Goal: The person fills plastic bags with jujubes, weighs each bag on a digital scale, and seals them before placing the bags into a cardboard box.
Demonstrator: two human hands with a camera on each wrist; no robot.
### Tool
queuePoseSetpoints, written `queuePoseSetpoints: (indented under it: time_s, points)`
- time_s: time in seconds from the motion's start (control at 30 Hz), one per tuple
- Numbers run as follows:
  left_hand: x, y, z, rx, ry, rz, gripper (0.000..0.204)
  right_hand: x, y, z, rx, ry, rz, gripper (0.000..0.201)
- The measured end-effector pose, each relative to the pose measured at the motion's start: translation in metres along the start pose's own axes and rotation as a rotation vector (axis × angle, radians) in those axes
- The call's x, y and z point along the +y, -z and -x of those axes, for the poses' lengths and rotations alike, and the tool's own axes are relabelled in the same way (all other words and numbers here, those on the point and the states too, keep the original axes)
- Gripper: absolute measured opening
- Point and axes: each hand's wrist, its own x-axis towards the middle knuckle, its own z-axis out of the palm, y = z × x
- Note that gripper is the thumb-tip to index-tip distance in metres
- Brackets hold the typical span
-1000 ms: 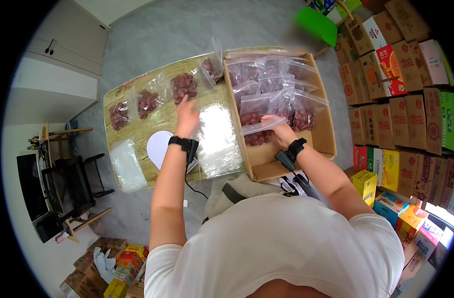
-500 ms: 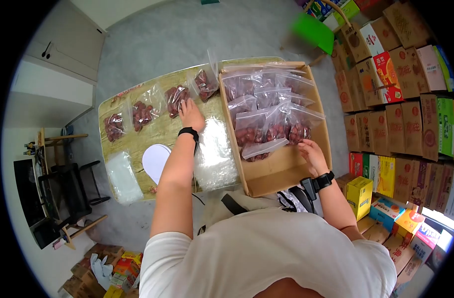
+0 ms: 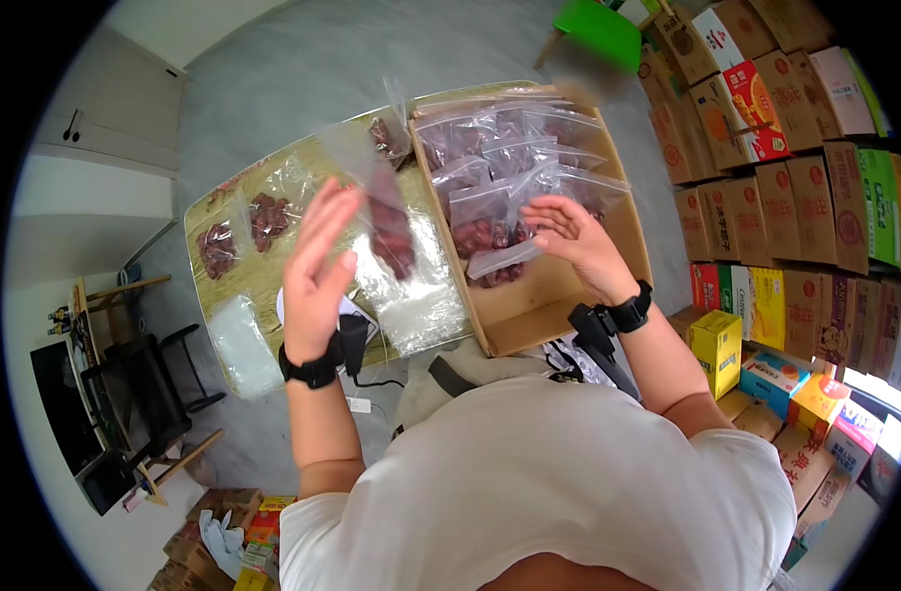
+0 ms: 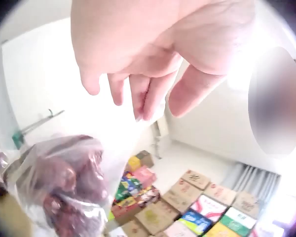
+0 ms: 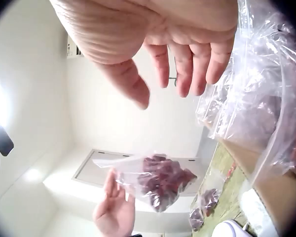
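My left hand (image 3: 317,281) is raised over the table, pinching the top of a clear zip bag (image 3: 391,231) of dark red, grape-like fruit at its fingertips. In the right wrist view, that bag (image 5: 163,182) hangs in the air beside the left hand (image 5: 116,215). Its lower part (image 4: 71,190) fills the lower left of the left wrist view. Over the cardboard box (image 3: 529,335), my right hand (image 3: 583,246) holds nothing, its fingers loosely bent. Filled zip bags (image 3: 509,148) stand in rows inside that box.
Two more fruit bags (image 3: 268,219) lie on the table's left, and another (image 3: 391,143) by the box's far left corner. A stack of clear empty bags (image 3: 243,345) lies at the near left, near a white scale (image 3: 367,310). Stacked cartons (image 3: 805,212) line the right side.
My left hand has lifted the third bag from the table and drawn it back towards me. My right hand has moved up and left, above the box.
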Motion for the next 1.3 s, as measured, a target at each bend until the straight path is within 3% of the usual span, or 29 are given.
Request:
queuePoseSetpoints:
  time_s: [0.07, 0.17, 0.23, 0.3, 0.33, 0.37, 0.43, 0.47, 0.5, 0.57, 0.63, 0.73, 0.77, 0.83, 0.9, 1.0, 1.07, 1.1, 1.17, 1.3]
  points:
    - [0.026, -0.012, 0.003, -0.134, -0.089, 0.108, 0.044, -0.007, -0.007, -0.002, -0.14, 0.025, 0.001, 0.079]
    - [0.046, -0.033, 0.0, -0.342, -0.16, 0.275, 0.043, -0.002, -0.008, -0.005, -0.239, 0.037, -0.212, 0.086]
    - [0.049, -0.047, -0.001, -0.396, -0.15, 0.296, 0.043, -0.007, -0.007, 0.002, -0.254, 0.025, -0.294, 0.079]
    - [0.046, -0.058, 0.001, -0.451, -0.139, 0.323, 0.044, 0.007, 0.014, 0.006, -0.376, -0.151, -0.34, 0.066]
    - [0.042, -0.064, 0.003, -0.477, -0.152, 0.338, 0.044, 0.011, 0.019, 0.012, -0.376, -0.094, -0.286, 0.049]
    - [0.038, -0.068, 0.004, -0.502, -0.166, 0.354, 0.046, 0.014, 0.023, 0.016, -0.371, -0.095, -0.284, 0.049]
    - [0.03, -0.072, 0.005, -0.52, -0.161, 0.359, 0.047, 0.012, 0.023, 0.023, -0.184, -0.16, -0.273, 0.039]
    - [0.023, -0.074, 0.007, -0.501, -0.128, 0.332, 0.046, 0.009, 0.018, 0.031, -0.051, -0.083, -0.254, 0.029]
    - [0.021, -0.075, 0.008, -0.483, -0.093, 0.304, 0.046, 0.005, 0.022, 0.035, -0.047, -0.083, -0.254, 0.029]
    - [0.022, -0.074, 0.01, -0.423, -0.067, 0.216, 0.042, -0.002, 0.04, 0.046, 0.05, -0.016, 0.104, 0.033]
    - [0.018, -0.068, 0.014, -0.25, 0.09, 0.226, 0.037, -0.016, 0.052, 0.054, 0.091, -0.033, 0.18, 0.034]
    - [0.012, -0.051, 0.018, -0.163, 0.164, 0.224, 0.034, -0.016, 0.077, 0.054, 0.175, -0.121, 0.201, 0.034]
    - [0.009, -0.047, 0.021, -0.115, 0.201, 0.223, 0.033, -0.01, 0.087, 0.05, 0.175, -0.121, 0.202, 0.034]
    - [0.01, -0.041, 0.024, -0.073, 0.223, 0.228, 0.032, 0.007, 0.107, 0.041, 0.131, -0.347, 0.268, 0.033]
    - [0.007, -0.036, 0.026, -0.021, 0.23, 0.265, 0.032, 0.043, 0.119, 0.023, 0.11, -0.377, 0.282, 0.031]
    - [0.006, -0.032, 0.027, 0.026, 0.24, 0.245, 0.031, 0.089, 0.122, -0.005, 0.023, -0.428, 0.071, 0.029]
    - [0.003, -0.031, 0.028, 0.062, 0.261, 0.252, 0.03, 0.105, 0.116, -0.017, 0.094, -0.176, 0.265, 0.027]
    - [0.003, -0.03, 0.028, 0.061, 0.263, 0.247, 0.03, 0.106, 0.116, -0.018, 0.091, -0.177, 0.26, 0.027]
    - [0.002, -0.027, 0.029, 0.109, 0.325, 0.246, 0.03, 0.105, 0.119, -0.021, 0.308, -0.19, 0.34, 0.026]
    - [-0.034, -0.025, 0.031, 0.124, 0.345, 0.17, 0.031, 0.113, 0.136, -0.006, 0.427, -0.25, 0.313, 0.023]
